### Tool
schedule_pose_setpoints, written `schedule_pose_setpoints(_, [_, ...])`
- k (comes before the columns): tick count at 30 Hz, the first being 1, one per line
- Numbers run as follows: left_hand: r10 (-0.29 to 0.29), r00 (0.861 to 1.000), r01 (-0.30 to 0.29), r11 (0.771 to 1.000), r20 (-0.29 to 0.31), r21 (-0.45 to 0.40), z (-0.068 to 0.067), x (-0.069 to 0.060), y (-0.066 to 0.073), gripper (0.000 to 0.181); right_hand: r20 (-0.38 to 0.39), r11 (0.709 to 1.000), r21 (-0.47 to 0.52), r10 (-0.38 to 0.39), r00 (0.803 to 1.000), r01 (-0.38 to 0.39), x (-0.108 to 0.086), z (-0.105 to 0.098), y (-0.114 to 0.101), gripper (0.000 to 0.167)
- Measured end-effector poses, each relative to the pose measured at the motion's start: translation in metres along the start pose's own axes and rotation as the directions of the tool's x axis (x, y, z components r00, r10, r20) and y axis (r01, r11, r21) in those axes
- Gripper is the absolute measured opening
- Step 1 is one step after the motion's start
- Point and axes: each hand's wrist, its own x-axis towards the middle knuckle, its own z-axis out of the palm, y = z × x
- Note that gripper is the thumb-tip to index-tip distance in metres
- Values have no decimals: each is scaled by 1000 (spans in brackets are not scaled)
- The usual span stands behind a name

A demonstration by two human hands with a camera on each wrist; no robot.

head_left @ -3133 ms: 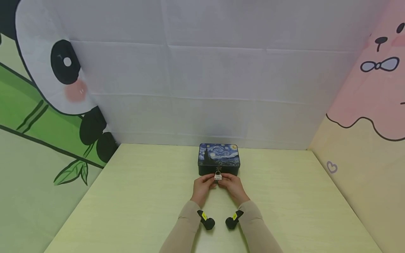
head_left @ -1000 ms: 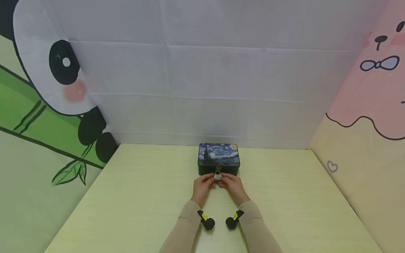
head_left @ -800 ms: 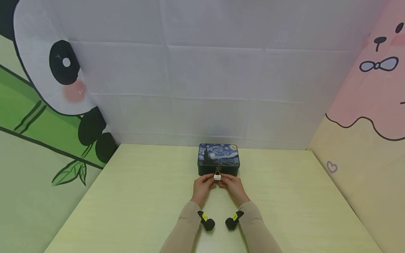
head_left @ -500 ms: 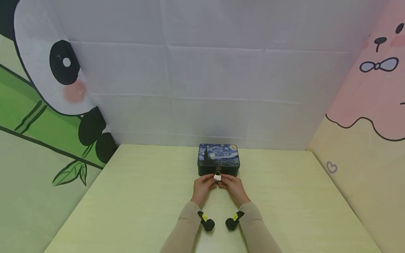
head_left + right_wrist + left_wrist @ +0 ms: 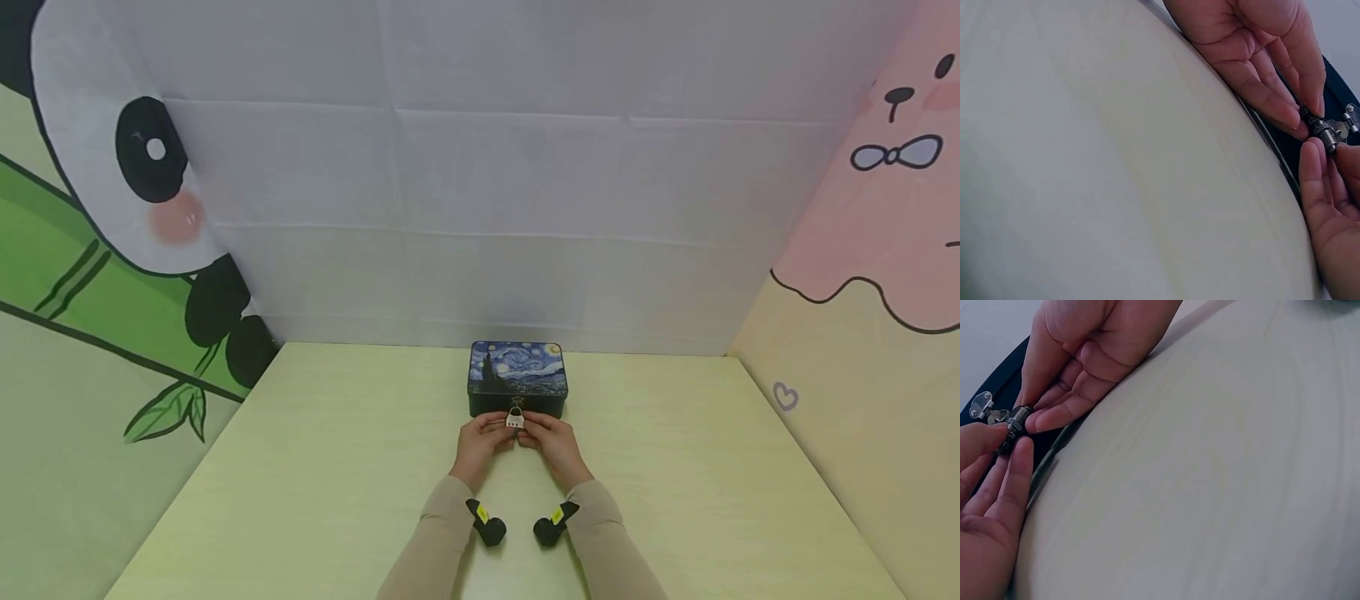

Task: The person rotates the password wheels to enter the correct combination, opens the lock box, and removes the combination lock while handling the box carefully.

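A tin box (image 5: 517, 369) with a swirling blue night-sky picture on its lid stands near the back of the table, its lid down. From the metal hasp (image 5: 982, 406) on its front hangs a small combination padlock (image 5: 514, 420) with number dials. My left hand (image 5: 478, 443) pinches one end of the padlock between thumb and fingers; my right hand (image 5: 557, 443) pinches the other end. Both wrist views show the padlock (image 5: 1322, 130) between the two sets of fingertips. The digits are too small to read, and fingers hide parts of the padlock.
A pale wood-grain table (image 5: 337, 467) lies under the hands and box. Behind it hangs a white cloth (image 5: 487, 183); painted cartoon panels rise on the left and right. A black wrist camera (image 5: 491, 531) sits at each cuff.
The padlock's body tilts slightly between the fingers, its face showing darker, then brighter. Both hands stay in about the same place with their grip, and the box does not move.
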Motion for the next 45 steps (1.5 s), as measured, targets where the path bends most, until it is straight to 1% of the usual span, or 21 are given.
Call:
schedule_pose_setpoints(7, [-1,1000,0,1000,30,21,-2,1,1,33,2,1000,5,-22,1000,22,-1,1,0,32])
schedule_pose_setpoints(14, [-4,1000,4,1000,5,28,1,-1,2,30,1,1000,9,-19,1000,19,-1,1,0,32])
schedule_pose_setpoints(19, [11,1000,-11,999,-10,39,3,0,1,29,7,1000,12,-29,1000,29,-1,0,1,32])
schedule_pose_setpoints(24, [29,1000,-28,998,-7,57,3,-1,0,29,-5,1000,17,-25,1000,25,1,0,1,32])
schedule_pose_setpoints(27, [29,1000,-29,998,-5,62,3,-1,0,29,-5,999,17,-31,1000,31,1,1,1,32])
schedule_pose_setpoints(31, [21,1000,-21,997,-2,72,3,-1,0,29,-5,1000,12,-20,1000,21,0,0,1,31])
schedule_pose_setpoints(36, [32,999,-32,996,6,89,3,0,0,28,1,1000,-4,-18,1000,18,-1,0,0,31])
schedule_pose_setpoints(39, [36,999,-36,995,2,88,3,1,-1,27,3,1000,-1,-21,1000,21,-1,-1,0,31])
schedule_pose_setpoints(45, [47,999,-46,995,-7,89,5,0,1,25,3,1000,10,-25,1000,25,1,-1,1,31])
